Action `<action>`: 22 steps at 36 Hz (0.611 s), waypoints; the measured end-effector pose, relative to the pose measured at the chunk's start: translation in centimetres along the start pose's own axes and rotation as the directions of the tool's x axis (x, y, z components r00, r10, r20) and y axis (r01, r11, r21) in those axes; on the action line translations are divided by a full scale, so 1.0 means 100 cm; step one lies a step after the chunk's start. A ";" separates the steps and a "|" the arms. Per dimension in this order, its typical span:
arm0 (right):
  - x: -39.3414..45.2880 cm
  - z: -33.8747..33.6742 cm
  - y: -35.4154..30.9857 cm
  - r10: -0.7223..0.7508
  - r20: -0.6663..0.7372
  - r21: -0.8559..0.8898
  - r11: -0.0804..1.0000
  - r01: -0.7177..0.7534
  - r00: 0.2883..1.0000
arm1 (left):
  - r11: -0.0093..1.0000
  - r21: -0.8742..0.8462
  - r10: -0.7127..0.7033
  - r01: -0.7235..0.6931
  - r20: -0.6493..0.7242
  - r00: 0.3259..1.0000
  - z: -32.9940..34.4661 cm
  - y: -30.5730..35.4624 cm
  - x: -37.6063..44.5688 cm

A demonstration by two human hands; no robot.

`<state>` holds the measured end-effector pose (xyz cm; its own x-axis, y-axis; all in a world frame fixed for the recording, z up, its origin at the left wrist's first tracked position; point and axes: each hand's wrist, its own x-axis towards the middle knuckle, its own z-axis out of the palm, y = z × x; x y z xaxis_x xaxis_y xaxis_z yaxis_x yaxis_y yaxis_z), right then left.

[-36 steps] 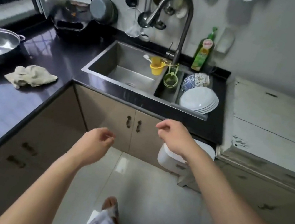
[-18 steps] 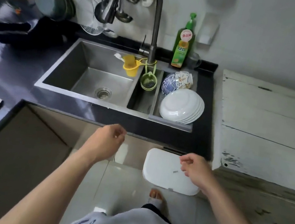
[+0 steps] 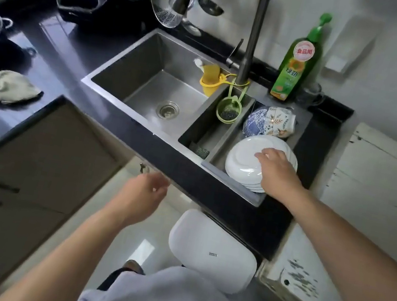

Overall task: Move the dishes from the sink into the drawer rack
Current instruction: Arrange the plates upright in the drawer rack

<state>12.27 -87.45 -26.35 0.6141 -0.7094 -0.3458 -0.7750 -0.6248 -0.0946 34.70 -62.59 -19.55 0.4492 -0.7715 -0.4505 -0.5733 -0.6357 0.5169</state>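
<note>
My left hand hangs nearest me, over the floor just short of the counter edge, fingers loosely curled and holding nothing. Motion blur smears the fingertips, so I cannot make out how far apart they are. My right arm reaches further out to the right-hand basin of the sink, where my right hand lies palm down on the stack of white plates. My fingers spread over the top plate's upturned base, touching it; whether my thumb hooks under the rim I cannot tell, since the hand itself hides that edge. The plates lean tilted in the basin, their lower edges cut off by its front wall. Behind them sit patterned bowls, overturned and nested, partly hidden by the plates
</note>
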 end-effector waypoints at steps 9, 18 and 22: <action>0.022 0.006 0.057 -0.411 0.062 -0.553 0.745 0.374 0.910 | 0.994 -0.064 -0.096 0.091 -0.076 0.992 0.009 -0.001 -0.012; 0.019 -0.011 0.066 -0.509 0.047 -0.533 0.715 0.453 0.859 | 0.993 -0.051 -0.111 0.110 -0.033 0.993 0.018 0.002 -0.022; 0.018 -0.015 0.060 -0.509 -0.065 -0.570 0.725 0.387 0.858 | 0.993 -0.037 -0.117 0.115 -0.034 0.993 0.017 0.004 -0.023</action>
<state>8.94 -92.98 -26.13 0.9312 -0.3121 -0.1884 -0.2394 -0.9132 0.3298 32.23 -61.06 -19.56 0.5363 -0.6925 -0.4825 -0.4916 -0.7210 0.4884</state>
